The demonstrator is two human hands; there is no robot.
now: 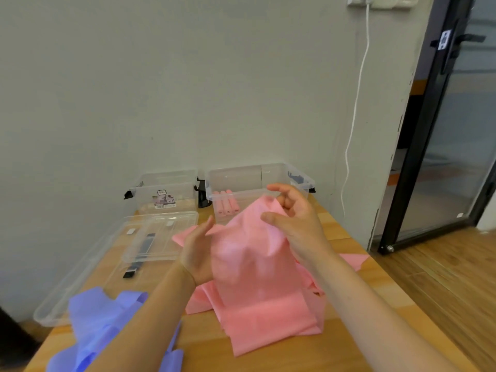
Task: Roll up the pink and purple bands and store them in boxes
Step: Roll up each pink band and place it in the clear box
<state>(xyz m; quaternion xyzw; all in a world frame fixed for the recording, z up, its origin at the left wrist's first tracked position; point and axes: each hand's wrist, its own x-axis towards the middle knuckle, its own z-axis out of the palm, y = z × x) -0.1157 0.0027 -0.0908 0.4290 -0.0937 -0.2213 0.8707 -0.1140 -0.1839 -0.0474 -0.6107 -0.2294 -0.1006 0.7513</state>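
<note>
Head camera looks forward and down, close over the table (346, 224).

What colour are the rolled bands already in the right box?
Pink, seen in the head view: rolled bands in the right box.
</note>
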